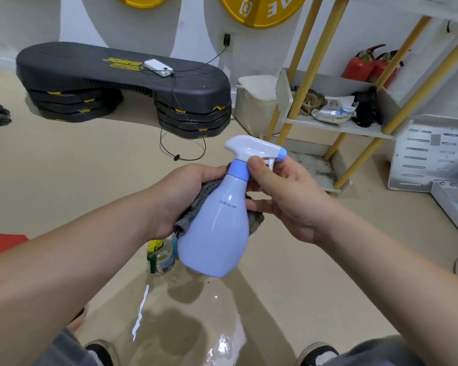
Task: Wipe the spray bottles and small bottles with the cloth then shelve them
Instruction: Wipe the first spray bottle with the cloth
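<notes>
Right grip (288,196) pinches the spray bottle (217,233) by its collar at centre frame, axis near upright. Left grip (180,199) clamps the cloth (196,202) against its left side. The shelf (336,128) lies upper right, nearer the right grip.

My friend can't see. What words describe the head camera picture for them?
A left hand presses a grey cloth against a pale blue plastic spray bottle with a white trigger, while the right hand grips its neck. Behind stands a white shelf rack with yellow poles.
</notes>
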`<state>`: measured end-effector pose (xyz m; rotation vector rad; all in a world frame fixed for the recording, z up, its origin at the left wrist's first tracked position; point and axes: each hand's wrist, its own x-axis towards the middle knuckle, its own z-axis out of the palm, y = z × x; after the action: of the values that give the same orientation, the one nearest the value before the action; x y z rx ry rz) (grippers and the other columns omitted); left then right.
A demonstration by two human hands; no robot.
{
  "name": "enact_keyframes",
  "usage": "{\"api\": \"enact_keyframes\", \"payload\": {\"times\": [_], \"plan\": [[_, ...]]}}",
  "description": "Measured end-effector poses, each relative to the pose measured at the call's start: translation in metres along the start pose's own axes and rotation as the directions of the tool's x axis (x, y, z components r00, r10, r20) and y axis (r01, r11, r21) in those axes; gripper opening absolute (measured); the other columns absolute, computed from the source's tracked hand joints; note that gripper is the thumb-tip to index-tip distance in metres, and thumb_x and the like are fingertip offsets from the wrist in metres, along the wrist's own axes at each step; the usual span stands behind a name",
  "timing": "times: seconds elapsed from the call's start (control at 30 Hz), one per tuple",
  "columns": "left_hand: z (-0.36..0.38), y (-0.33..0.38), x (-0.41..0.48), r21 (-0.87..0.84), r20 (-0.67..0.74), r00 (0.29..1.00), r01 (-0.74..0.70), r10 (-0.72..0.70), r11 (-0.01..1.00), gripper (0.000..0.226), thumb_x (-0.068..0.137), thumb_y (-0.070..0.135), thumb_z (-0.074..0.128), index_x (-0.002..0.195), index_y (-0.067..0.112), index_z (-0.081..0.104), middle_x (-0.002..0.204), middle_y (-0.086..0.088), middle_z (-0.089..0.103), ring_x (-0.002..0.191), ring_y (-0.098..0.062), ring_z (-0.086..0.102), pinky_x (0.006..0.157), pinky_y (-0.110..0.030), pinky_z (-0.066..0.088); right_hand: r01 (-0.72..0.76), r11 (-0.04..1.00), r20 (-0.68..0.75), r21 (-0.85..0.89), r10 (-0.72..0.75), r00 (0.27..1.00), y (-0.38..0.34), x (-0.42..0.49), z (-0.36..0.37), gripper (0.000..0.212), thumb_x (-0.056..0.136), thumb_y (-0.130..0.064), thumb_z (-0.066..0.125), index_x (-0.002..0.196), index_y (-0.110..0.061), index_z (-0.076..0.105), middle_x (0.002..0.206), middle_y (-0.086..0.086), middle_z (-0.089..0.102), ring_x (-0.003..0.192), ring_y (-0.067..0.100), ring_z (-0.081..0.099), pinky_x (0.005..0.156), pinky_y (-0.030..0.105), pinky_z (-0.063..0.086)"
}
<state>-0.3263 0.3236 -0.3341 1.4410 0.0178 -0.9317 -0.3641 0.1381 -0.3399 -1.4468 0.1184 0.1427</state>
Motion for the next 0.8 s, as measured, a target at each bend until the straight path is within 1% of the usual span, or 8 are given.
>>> {"api": "enact_keyframes", "payload": {"times": [0.07,0.17,0.23,0.33,0.43,0.57,0.67,0.8], "plan": [[0.000,-0.002,0.000,-0.044,-0.044,0.997,-0.062,0.060,0.997,0.052,0.103,0.047,0.050,0.126,0.005,0.072,0.120,-0.022,0.075,0.112,-0.045,0.071,0.111,-0.058,0.047,0.017,1.000,-0.013,-0.021,-0.017,1.000,0.000,0.001,0.001,0.023,0.103,-0.026,0.062,0.123,-0.017,0.067,0.100,-0.001,0.073,0.082,0.012,0.067,0.071,0.027,0.058],[0.004,-0.004,0.002,-0.064,-0.104,0.988,-0.125,0.118,0.990,0.047,0.104,0.044,0.049,0.096,0.009,0.079,0.098,-0.014,0.079,0.077,-0.029,0.074,0.078,-0.036,0.056,0.047,0.990,-0.027,-0.136,-0.051,0.998,0.001,0.002,0.001,0.016,0.104,-0.030,0.060,0.116,-0.024,0.068,0.080,-0.022,0.071,0.069,-0.003,0.063,0.060,0.016,0.049],[0.004,-0.002,0.001,-0.119,-0.043,0.993,-0.119,0.114,0.986,0.049,0.102,0.042,0.049,0.082,0.013,0.082,0.092,-0.011,0.078,0.071,-0.026,0.073,0.071,-0.031,0.055,0.058,0.989,-0.021,-0.135,-0.061,0.998,-0.001,0.002,0.003,0.016,0.104,-0.029,0.060,0.116,-0.022,0.068,0.078,-0.024,0.072,0.067,-0.007,0.065,0.059,0.010,0.047],[0.000,0.000,0.000,-0.279,0.105,0.992,-0.034,0.066,0.960,0.045,0.093,0.045,0.054,0.095,0.009,0.081,0.099,-0.013,0.077,0.080,-0.030,0.074,0.078,-0.032,0.058,0.032,0.999,0.053,-0.015,-0.031,0.998,0.001,0.003,0.006,0.033,0.101,-0.033,0.061,0.126,-0.013,0.068,0.116,0.002,0.078,0.107,0.016,0.075,0.091,0.027,0.059],[0.009,-0.007,0.001,-0.362,0.206,0.970,-0.050,0.132,0.931,0.047,0.094,0.044,0.054,0.121,0.014,0.077,0.120,-0.015,0.075,0.101,-0.033,0.073,0.094,-0.039,0.059,-0.007,1.000,0.098,0.022,0.005,0.995,0.002,0.003,0.004,0.028,0.102,-0.032,0.057,0.120,-0.016,0.070,0.117,0.005,0.078,0.109,0.016,0.074,0.089,0.023,0.058],[0.017,-0.012,0.002,-0.036,0.084,0.993,-0.086,0.088,0.996,0.050,0.091,0.055,0.067,0.120,0.017,0.077,0.116,-0.016,0.077,0.100,-0.033,0.075,0.100,-0.047,0.055,-0.042,0.991,0.029,-0.126,0.046,0.998,0.004,0.003,-0.002,0.025,0.102,-0.036,0.062,0.114,-0.017,0.074,0.110,0.003,0.080,0.105,0.017,0.076,0.091,0.031,0.059],[0.018,-0.015,0.007,0.308,-0.071,0.984,-0.133,0.162,0.942,0.058,0.089,0.068,0.065,0.111,0.016,0.075,0.102,-0.008,0.081,0.098,-0.030,0.078,0.096,-0.049,0.059,-0.019,0.970,-0.093,-0.243,-0.003,0.996,0.004,0.003,-0.006,0.024,0.100,-0.034,0.067,0.110,-0.014,0.075,0.088,-0.007,0.079,0.077,0.003,0.073,0.069,0.020,0.055],[0.025,-0.024,0.011,0.412,-0.155,0.929,-0.249,0.337,0.876,0.044,0.103,0.057,0.053,0.095,0.017,0.070,0.084,-0.001,0.078,0.076,-0.025,0.073,0.074,-0.036,0.054,0.049,0.923,-0.243,-0.382,-0.152,0.958,0.003,0.008,-0.007,0.027,0.097,-0.030,0.072,0.101,-0.003,0.071,0.071,-0.002,0.055,0.057,0.005,0.049,0.053,0.018,0.041]]}}
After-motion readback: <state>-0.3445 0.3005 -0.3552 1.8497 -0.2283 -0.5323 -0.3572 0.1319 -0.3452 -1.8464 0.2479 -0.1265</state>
